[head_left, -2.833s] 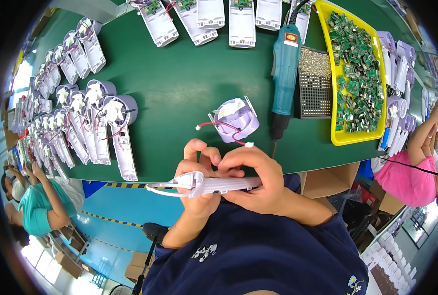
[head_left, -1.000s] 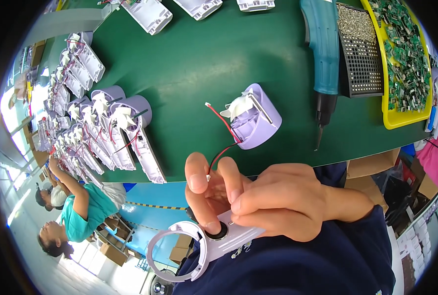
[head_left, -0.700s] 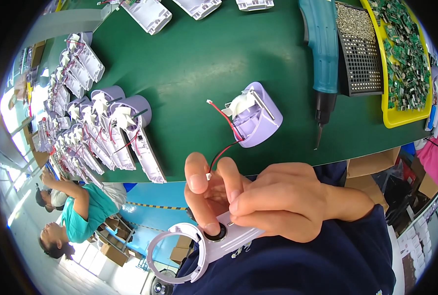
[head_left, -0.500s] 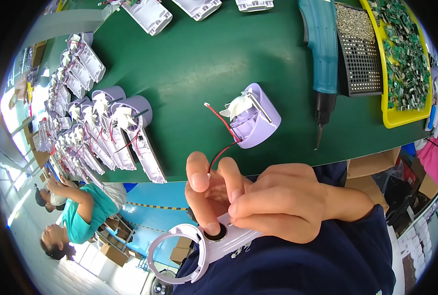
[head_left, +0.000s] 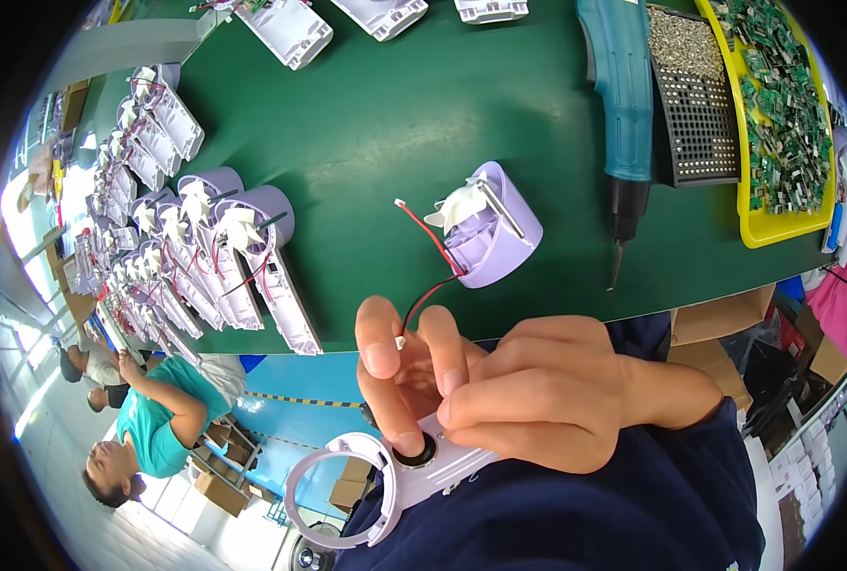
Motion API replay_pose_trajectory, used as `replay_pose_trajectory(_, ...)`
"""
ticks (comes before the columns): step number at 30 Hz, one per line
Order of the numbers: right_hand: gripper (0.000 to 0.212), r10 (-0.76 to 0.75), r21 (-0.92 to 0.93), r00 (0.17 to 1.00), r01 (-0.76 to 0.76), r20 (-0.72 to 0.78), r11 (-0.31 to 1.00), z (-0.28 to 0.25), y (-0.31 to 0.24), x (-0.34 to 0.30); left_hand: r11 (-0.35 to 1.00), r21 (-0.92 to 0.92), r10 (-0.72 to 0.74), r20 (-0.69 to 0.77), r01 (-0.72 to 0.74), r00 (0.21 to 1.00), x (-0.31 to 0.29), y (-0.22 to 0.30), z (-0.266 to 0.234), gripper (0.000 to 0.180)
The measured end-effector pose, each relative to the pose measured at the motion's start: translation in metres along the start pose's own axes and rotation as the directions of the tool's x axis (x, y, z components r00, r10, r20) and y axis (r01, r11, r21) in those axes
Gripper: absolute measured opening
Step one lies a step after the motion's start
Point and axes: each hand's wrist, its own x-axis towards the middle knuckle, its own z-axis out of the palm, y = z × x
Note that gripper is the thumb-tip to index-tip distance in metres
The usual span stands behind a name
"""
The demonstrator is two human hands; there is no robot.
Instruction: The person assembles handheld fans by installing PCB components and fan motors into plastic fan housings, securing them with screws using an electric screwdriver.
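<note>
Both hands together at the bench (head_left: 366,152) edge, clamped on a white fan handle shell with ring end (head_left: 385,476). Right hand (head_left: 547,400) wraps over the shell from the right. Left hand (head_left: 395,381) is mostly hidden under it; one fingertip presses at the round dark motor seat by the ring.

Risks as I read them:
- Shell is held off the bench over the lap. Grip slip while pressing = part drops to the floor.
- Red/black lead pair (head_left: 428,266) from the lilac fan head (head_left: 490,228) runs to the fingers, with a white connector at each free end. A tug on the lead could drag the head off the bench edge, or strain the solder joint.
- Can't tell whether the lead is pinched between fingers or just lying across them.
- Electric screwdriver (head_left: 623,105) lies just beside the head; a sliding head could knock it.

Row of part-built fans (head_left: 214,257) to the left, well apart.
</note>
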Motion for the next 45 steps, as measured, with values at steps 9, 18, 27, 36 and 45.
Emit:
replay_pose_trajectory(9,0.009,-0.011,-0.01,1.0,0.011,0.012,1.0,-0.001,0.001,-0.003,1.0,-0.012,-0.013,-0.018,0.013,1.0,-0.003,0.002,0.0,0.021)
replay_pose_trajectory(18,0.014,0.0,-0.016,0.998,0.001,0.065,1.0,-0.005,0.003,-0.003,0.996,0.082,0.029,0.037,-0.031,0.999,-0.005,0.001,-0.003,0.012)
replay_pose_trajectory(27,0.033,0.079,0.033,0.996,-0.081,0.048,0.996,-0.003,0.012,-0.001,0.999,0.03,-0.003,-0.33,0.014,0.944,-0.004,0.007,0.009,0.024)
replay_pose_trajectory(36,0.034,0.102,0.036,0.989,-0.106,0.104,0.994,-0.004,0.01,-0.002,0.971,0.235,0.091,-0.505,0.035,0.858,-0.012,0.001,0.022,0.027)
replay_pose_trajectory(45,0.034,0.106,0.036,0.992,-0.109,0.067,0.993,-0.002,0.01,-0.006,0.981,0.174,-0.011,-0.391,0.086,0.92,-0.023,0.012,0.006,0.027)
